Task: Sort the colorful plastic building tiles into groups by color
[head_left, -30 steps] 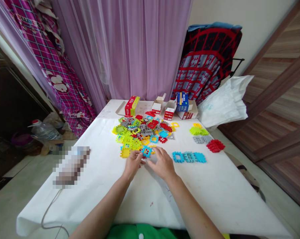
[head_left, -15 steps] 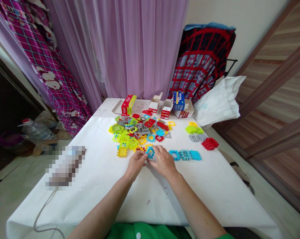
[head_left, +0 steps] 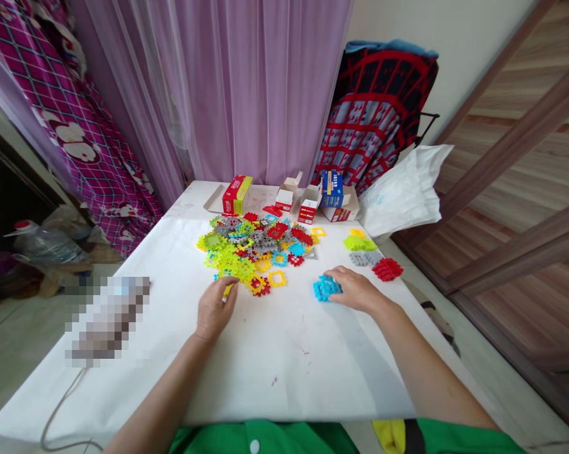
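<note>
A heap of mixed plastic interlocking tiles (head_left: 253, 246) in yellow-green, grey, red, blue and yellow lies at the middle of the white table (head_left: 275, 353). My left hand (head_left: 215, 306) rests at the heap's near edge, fingers curled over a yellow tile (head_left: 227, 289). My right hand (head_left: 355, 289) lies to the right, fingers laid over a row of blue tiles (head_left: 326, 288), which it partly hides. Farther right sit sorted piles: yellow-green tiles (head_left: 358, 243), grey tiles (head_left: 363, 258) and red tiles (head_left: 387, 269).
Small cardboard boxes stand along the far edge: a red and yellow box (head_left: 237, 194), open white and red boxes (head_left: 297, 200), a blue box (head_left: 331, 188). A white plastic bag (head_left: 402, 192) lies at the far right corner. A blurred object (head_left: 105, 320) with a cable sits at the left.
Both hands held a blue tile together near the heap. Now they have parted: my right hand moved right onto the blue row, my left stayed by the heap over a yellow tile.
</note>
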Demonstrator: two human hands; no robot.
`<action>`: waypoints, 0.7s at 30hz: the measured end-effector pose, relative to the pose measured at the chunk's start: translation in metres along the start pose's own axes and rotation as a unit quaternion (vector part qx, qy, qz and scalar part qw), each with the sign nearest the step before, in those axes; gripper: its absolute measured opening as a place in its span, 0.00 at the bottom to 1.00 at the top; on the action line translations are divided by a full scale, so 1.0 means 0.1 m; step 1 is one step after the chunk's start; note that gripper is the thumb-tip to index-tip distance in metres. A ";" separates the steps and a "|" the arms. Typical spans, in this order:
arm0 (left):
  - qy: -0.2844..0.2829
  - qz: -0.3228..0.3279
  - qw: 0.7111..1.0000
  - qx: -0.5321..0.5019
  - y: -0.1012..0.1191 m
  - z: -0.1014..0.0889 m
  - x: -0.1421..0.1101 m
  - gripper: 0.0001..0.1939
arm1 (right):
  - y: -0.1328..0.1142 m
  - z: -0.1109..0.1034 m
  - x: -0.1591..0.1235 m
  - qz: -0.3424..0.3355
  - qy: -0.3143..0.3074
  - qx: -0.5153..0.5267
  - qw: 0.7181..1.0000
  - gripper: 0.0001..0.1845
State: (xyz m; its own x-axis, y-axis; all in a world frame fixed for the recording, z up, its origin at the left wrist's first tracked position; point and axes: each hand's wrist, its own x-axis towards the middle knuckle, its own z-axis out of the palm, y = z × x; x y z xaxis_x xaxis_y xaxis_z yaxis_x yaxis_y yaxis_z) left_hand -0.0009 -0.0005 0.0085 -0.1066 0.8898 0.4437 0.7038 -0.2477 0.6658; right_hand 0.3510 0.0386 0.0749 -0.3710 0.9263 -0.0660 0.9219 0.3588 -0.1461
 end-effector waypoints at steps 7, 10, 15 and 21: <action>0.032 0.006 0.999 0.031 -0.15 0.00 0.01 0.11 | -0.01 -0.01 0.05 -0.039 -0.046 -0.051 0.997 0.21; 0.055 -0.020 0.998 0.021 -0.17 -0.01 0.01 0.12 | -0.02 0.01 0.08 -0.032 -0.055 -0.062 0.996 0.21; 0.111 -0.068 0.991 -0.007 -0.25 -0.06 0.02 0.14 | -0.05 0.01 0.09 -0.039 -0.057 -0.059 0.996 0.20; 0.148 -0.128 0.981 0.014 -0.43 -0.21 0.07 0.13 | -0.08 0.04 0.08 -0.017 -0.069 -0.065 0.995 0.26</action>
State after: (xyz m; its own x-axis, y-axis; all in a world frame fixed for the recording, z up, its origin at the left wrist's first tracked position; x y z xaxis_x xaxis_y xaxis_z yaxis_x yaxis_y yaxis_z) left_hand -0.0468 0.0087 -0.0042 -0.4780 0.7705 0.4218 0.6466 -0.0164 0.7626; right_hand 0.3399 0.0427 0.0720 -0.4051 0.8922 -0.1996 0.9122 0.4092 -0.0219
